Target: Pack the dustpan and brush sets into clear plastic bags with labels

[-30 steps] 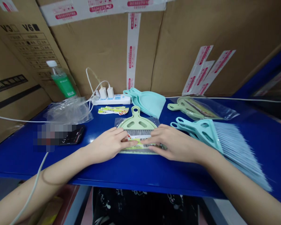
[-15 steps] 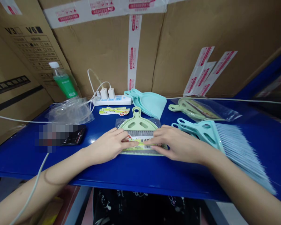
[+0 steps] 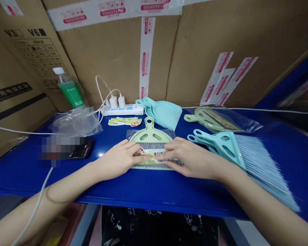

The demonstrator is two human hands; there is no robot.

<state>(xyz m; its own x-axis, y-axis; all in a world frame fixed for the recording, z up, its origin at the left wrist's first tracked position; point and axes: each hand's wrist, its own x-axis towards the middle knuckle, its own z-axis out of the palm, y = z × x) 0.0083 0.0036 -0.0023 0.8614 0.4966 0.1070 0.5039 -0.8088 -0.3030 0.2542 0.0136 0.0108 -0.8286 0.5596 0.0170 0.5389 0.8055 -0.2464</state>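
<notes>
Item 1: green dustpan-and-brush set (image 3: pixel 151 133). It is lying on the blue table (image 3: pixel 149 186) directly before us, handle pointing away, with clear film (image 3: pixel 129 132) showing at its sides and a printed label (image 3: pixel 157 150) crossing its grey bristles.

Item 2: left hand (image 3: pixel 118 159). We are resting it on the set's left side, fingers bent close, thumb reaching onto the label; whether it is pinching anything, we cannot tell.

Item 3: right hand (image 3: pixel 192 155). We are laying it over the right side, forefinger stretched onto the label near the left thumb, its own thumb standing apart below.

Changes: hardly any. Against the two earlier pictures we are seeing at most a slight shift of the right fingertips; the set is staying put. We are judging, therefore, that the handling is continuing at the label.

Surroundings: behind the set, label strips (image 3: pixel 124 121) are lying before a power strip (image 3: pixel 133 109), and light-blue dustpans (image 3: pixel 168 111) are overlapping. To the right, blue brushes (image 3: pixel 227 147) are fanning out near the forearm, a bagged green set (image 3: pixel 207 118) lying beyond. To the left, clear bags (image 3: pixel 75 123) are heaping up.
</notes>
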